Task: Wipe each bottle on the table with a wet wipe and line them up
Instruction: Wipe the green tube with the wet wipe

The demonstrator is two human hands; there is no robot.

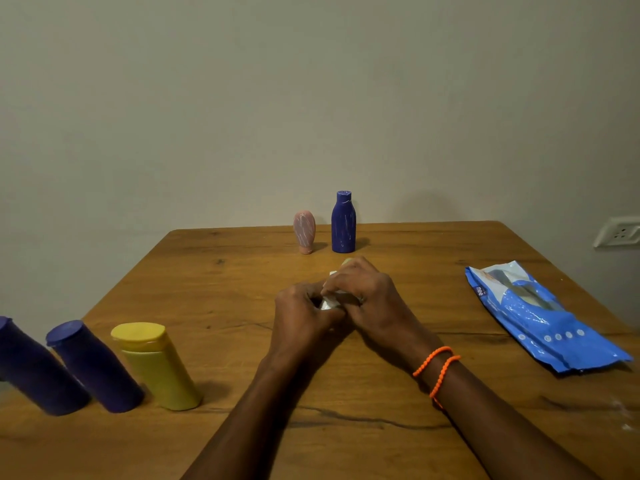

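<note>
The wooden table (398, 393) runs back to a plain wall, its far edge just behind two upright bottles with scribble marks: a blue bottle (343, 223) and, just beside it on the left, a pink bottle (304, 232) standing on its cap. There's open tabletop between those two and the hands. The blue wipes pack (540, 317) lies flat near the right edge, long axis running front to back. Along the front left, three bottles stand side by side in a row — a yellow bottle (157, 365) and two dark purple bottles (93, 365) (34, 368), caps up. At center, the left hand (304, 317) and right hand (367, 292) are curled together around a white wet wipe (329, 301) and something mostly hidden — only a pale tip (347, 261) pokes out away from the person. Orange bead bracelets (438, 367) circle the right wrist.
</note>
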